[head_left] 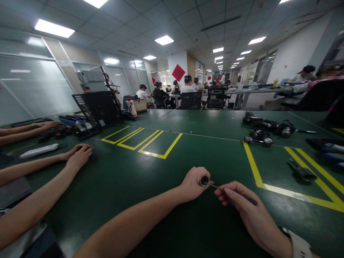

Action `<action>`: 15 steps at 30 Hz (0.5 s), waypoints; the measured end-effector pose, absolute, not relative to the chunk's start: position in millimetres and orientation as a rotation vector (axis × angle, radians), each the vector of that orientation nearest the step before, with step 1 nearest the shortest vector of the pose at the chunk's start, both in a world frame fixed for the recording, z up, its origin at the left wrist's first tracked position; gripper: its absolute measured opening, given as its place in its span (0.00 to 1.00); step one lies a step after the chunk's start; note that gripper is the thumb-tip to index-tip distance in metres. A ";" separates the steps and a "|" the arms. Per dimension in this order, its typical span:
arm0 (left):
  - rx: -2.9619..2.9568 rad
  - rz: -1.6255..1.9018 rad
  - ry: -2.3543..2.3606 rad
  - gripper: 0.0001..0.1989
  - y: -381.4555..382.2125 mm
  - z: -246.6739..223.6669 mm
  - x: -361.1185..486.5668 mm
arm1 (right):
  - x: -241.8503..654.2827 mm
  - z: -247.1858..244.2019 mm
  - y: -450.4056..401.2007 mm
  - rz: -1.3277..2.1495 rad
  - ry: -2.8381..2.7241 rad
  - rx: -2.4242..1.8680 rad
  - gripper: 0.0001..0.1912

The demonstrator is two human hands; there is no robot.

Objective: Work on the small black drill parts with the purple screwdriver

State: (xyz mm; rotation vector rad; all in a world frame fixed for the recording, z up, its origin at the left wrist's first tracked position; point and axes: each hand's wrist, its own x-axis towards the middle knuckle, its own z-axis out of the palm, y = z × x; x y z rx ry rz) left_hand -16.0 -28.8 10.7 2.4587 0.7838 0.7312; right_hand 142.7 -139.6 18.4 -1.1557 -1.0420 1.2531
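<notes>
My left hand (194,183) is closed around a short, hollow cylindrical part (204,180) with a metallic rim and a dark inside. Its open end faces back toward me, and the fingers hide the rest of it. My right hand (242,204) pinches a slim screwdriver (249,199) with a dark handle. The thin shaft runs leftward, and its tip is at the mouth of the cylindrical part; whether it touches the inside I cannot tell. Both hands are just above the green table (150,200).
Dark mechanical assemblies (264,129) lie at the back right, and a dark cup-shaped part (303,172) sits among yellow tape lines. Blue-handled tools (334,156) are at the far right. Co-workers' hands (77,156) rest at the left, near a white device (40,150) and a black frame (99,109).
</notes>
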 end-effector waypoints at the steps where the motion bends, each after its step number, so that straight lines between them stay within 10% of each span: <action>1: 2.456 0.724 0.795 0.08 -28.7 10.9 -15.7 | 142.9 17.5 -140.0 1.205 -1.074 -1.165 0.11; 15: 2.482 0.662 0.768 0.07 -29.1 10.9 -16.4 | 142.8 20.7 -138.1 1.269 -1.040 -1.166 0.11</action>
